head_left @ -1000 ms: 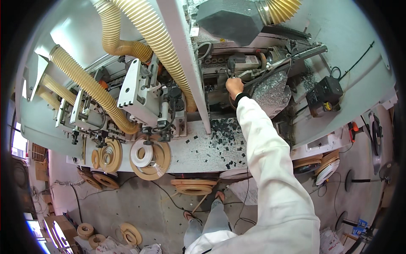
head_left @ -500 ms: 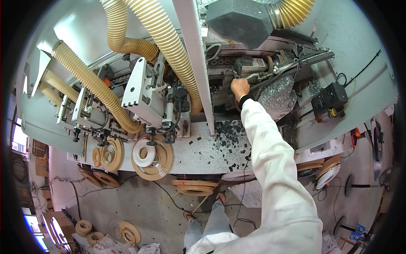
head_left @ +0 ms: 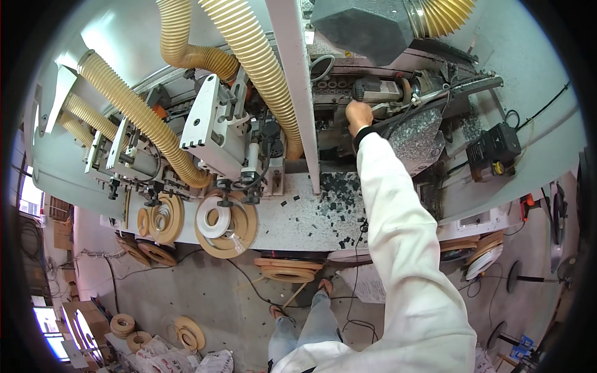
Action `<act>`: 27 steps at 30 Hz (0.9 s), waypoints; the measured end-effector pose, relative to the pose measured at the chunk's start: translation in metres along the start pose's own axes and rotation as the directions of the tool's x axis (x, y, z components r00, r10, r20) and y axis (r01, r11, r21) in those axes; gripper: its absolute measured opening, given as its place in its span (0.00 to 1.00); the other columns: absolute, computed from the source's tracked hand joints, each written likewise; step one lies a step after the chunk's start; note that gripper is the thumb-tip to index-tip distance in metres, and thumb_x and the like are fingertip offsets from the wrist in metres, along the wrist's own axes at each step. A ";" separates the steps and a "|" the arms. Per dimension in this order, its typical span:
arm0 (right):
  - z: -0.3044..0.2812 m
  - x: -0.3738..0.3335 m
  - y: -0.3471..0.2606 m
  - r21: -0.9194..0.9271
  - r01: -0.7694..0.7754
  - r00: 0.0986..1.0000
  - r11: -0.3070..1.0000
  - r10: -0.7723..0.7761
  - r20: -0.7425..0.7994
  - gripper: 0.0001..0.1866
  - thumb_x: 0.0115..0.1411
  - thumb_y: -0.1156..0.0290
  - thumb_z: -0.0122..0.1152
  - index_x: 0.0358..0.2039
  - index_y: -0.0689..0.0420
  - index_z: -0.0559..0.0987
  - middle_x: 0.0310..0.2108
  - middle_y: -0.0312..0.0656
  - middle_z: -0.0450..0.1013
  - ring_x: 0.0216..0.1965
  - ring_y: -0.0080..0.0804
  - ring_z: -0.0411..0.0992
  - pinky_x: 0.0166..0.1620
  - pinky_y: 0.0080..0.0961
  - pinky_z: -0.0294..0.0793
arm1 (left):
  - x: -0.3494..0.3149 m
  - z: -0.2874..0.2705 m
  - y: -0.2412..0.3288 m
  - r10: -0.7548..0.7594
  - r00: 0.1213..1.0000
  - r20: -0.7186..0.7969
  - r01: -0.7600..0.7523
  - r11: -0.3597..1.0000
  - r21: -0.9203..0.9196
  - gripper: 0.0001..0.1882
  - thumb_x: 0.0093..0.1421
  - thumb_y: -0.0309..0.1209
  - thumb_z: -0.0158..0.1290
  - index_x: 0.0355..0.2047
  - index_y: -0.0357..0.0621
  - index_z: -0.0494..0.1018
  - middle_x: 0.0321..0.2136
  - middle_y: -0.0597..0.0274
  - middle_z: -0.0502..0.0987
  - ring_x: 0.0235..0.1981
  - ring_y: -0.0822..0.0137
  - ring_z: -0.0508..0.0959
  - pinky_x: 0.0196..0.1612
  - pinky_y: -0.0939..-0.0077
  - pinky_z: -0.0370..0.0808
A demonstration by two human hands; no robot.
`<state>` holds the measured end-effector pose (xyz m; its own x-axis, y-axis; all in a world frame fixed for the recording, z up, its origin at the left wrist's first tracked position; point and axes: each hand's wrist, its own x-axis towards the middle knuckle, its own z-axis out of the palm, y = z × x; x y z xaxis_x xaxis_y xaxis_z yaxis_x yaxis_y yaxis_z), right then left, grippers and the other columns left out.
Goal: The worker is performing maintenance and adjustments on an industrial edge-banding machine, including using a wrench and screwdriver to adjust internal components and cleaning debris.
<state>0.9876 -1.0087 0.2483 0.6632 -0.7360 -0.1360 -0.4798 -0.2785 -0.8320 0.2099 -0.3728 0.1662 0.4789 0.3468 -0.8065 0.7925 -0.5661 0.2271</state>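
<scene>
My right hand (head_left: 359, 116) reaches deep into an opened machine, its fingers closed. Whatever they hold, if anything, is hidden behind the knuckles. Just beyond it lies a motor-like cylinder (head_left: 380, 91) with a dark end. To the right of the wrist is a dust-speckled grey housing (head_left: 415, 138), with a slanting metal rail (head_left: 460, 92) above it. A white upright post (head_left: 298, 93) stands left of the hand. Small dark chips (head_left: 341, 202) are scattered over the machine's light ledge (head_left: 286, 217) below. My left hand does not show.
Ribbed yellowish hoses (head_left: 252, 56) and white machine units (head_left: 211, 127) fill the left side. Rolls of edge banding (head_left: 165, 221) lean at the ledge; more coils (head_left: 289, 269) hang below it. Cables (head_left: 249, 283) cross the floor. A black box (head_left: 493, 149) is mounted at right.
The view has shifted slightly, so the machine appears a little farther right. My right hand stays by the motor-like cylinder, fingers still closed.
</scene>
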 end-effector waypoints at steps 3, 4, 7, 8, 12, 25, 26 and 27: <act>0.008 -0.055 -0.003 0.110 -0.139 0.984 0.984 0.150 -0.094 0.21 0.59 0.62 0.54 0.40 0.68 0.82 0.46 0.65 0.76 0.51 0.62 0.74 0.54 0.47 0.72 | -0.004 0.000 -0.007 -0.011 1.000 -0.008 0.011 1.000 -0.010 0.21 0.67 0.44 0.51 0.51 0.41 0.75 0.44 0.50 0.80 0.45 0.51 0.77 0.49 0.57 0.72; 0.011 -0.057 0.006 0.116 -0.140 0.983 0.983 0.153 -0.105 0.21 0.59 0.61 0.55 0.40 0.68 0.82 0.45 0.65 0.76 0.50 0.62 0.74 0.53 0.48 0.72 | -0.004 0.000 -0.009 -0.010 1.000 -0.004 0.010 1.000 -0.009 0.21 0.67 0.44 0.51 0.51 0.41 0.75 0.44 0.50 0.80 0.45 0.51 0.77 0.50 0.57 0.72; 0.027 -0.050 0.033 0.196 -0.187 0.982 0.962 0.186 0.028 0.22 0.61 0.59 0.58 0.40 0.69 0.82 0.45 0.65 0.76 0.50 0.62 0.74 0.53 0.47 0.72 | -0.012 -0.002 -0.019 -0.005 1.000 -0.014 0.005 1.000 -0.002 0.22 0.67 0.45 0.51 0.51 0.40 0.75 0.44 0.50 0.79 0.46 0.51 0.76 0.50 0.58 0.72; 0.033 -0.037 0.047 0.190 -0.200 0.980 0.961 0.194 0.050 0.22 0.61 0.59 0.58 0.41 0.69 0.81 0.44 0.65 0.76 0.50 0.62 0.74 0.53 0.47 0.72 | -0.013 -0.003 -0.022 0.009 1.000 -0.007 -0.009 1.000 0.016 0.22 0.67 0.45 0.51 0.51 0.40 0.75 0.44 0.49 0.79 0.46 0.51 0.76 0.50 0.58 0.71; 0.093 -0.056 0.056 0.063 -0.217 0.942 0.974 0.192 0.275 0.22 0.62 0.60 0.57 0.44 0.70 0.80 0.45 0.65 0.76 0.51 0.61 0.74 0.54 0.45 0.72 | -0.012 -0.003 -0.019 -0.042 0.999 0.026 0.042 0.999 -0.020 0.23 0.67 0.45 0.50 0.51 0.40 0.75 0.44 0.49 0.79 0.46 0.51 0.76 0.51 0.58 0.71; 0.075 -0.085 0.049 0.075 -0.158 0.985 0.985 0.152 0.075 0.21 0.64 0.61 0.54 0.40 0.69 0.81 0.44 0.66 0.76 0.50 0.63 0.74 0.53 0.48 0.72 | 0.026 -0.039 0.056 -0.014 0.995 0.099 0.017 1.000 -0.023 0.23 0.67 0.45 0.50 0.52 0.40 0.74 0.45 0.48 0.79 0.47 0.50 0.76 0.51 0.58 0.71; 0.067 -0.084 0.048 0.067 -0.126 0.991 0.990 0.123 0.049 0.22 0.65 0.60 0.52 0.39 0.70 0.81 0.43 0.66 0.76 0.49 0.64 0.74 0.52 0.50 0.72 | 0.030 -0.040 0.058 -0.008 0.994 0.108 0.010 1.000 -0.020 0.23 0.67 0.45 0.50 0.52 0.40 0.74 0.45 0.48 0.79 0.47 0.50 0.76 0.51 0.58 0.71; 0.058 -0.082 0.048 0.064 -0.129 0.991 0.990 0.126 0.039 0.22 0.65 0.60 0.52 0.39 0.70 0.81 0.43 0.66 0.76 0.49 0.64 0.74 0.52 0.50 0.72 | 0.033 -0.041 0.061 -0.002 0.993 0.115 0.004 1.000 -0.014 0.23 0.67 0.45 0.50 0.52 0.40 0.74 0.45 0.48 0.79 0.47 0.50 0.76 0.51 0.58 0.71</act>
<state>0.9430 -0.9260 0.1883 0.6189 -0.7410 -0.2607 -0.5234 -0.1415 -0.8402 0.2894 -0.3655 0.1755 0.4306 0.2592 -0.8645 0.7995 -0.5541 0.2321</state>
